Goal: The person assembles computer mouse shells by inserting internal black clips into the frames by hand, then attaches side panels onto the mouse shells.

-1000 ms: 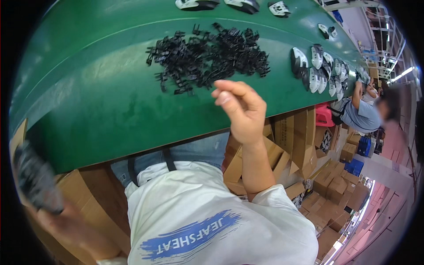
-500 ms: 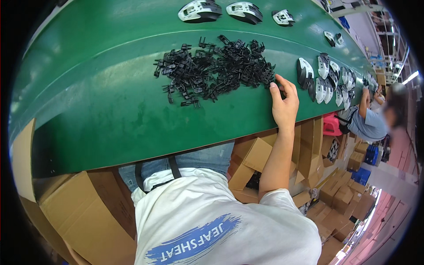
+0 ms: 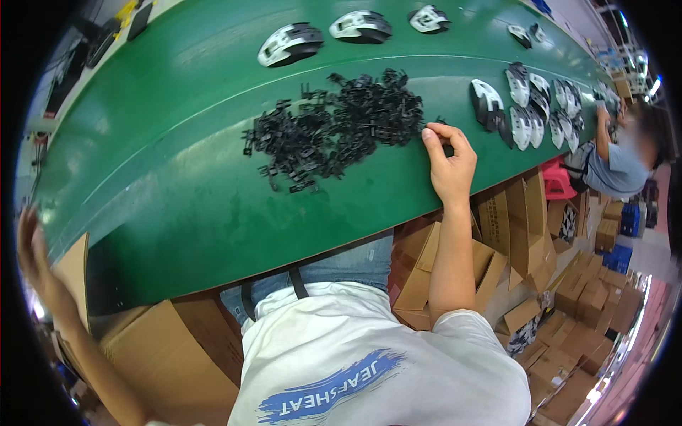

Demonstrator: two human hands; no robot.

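Note:
A wide pile of small black plastic clips point(image 3: 334, 131) lies on the green table point(image 3: 213, 234). At the pile's right edge is my right hand point(image 3: 452, 167), with thumb and forefinger pinched together. A dark piece shows behind those fingers, but whether the pinch holds it I cannot make out. Far off at the left rim, my left hand point(image 3: 41, 259) is raised beside a cardboard flap. Its fingers are stretched out, and nothing shows in them.
Black-and-white mouse-shaped shells point(image 3: 290, 44) stand in a row along the far side. More shells point(image 3: 526, 124) cluster at the right. A person in blue point(image 3: 618, 167) works farther along the table. Open cardboard boxes point(image 3: 170, 355) stand below the near edge, and a red stool point(image 3: 558, 179) is at the right.
My left hand has come into view at the left rim. The right hand has drawn slightly back from the pile, still pinched. The whole view has turned a little.

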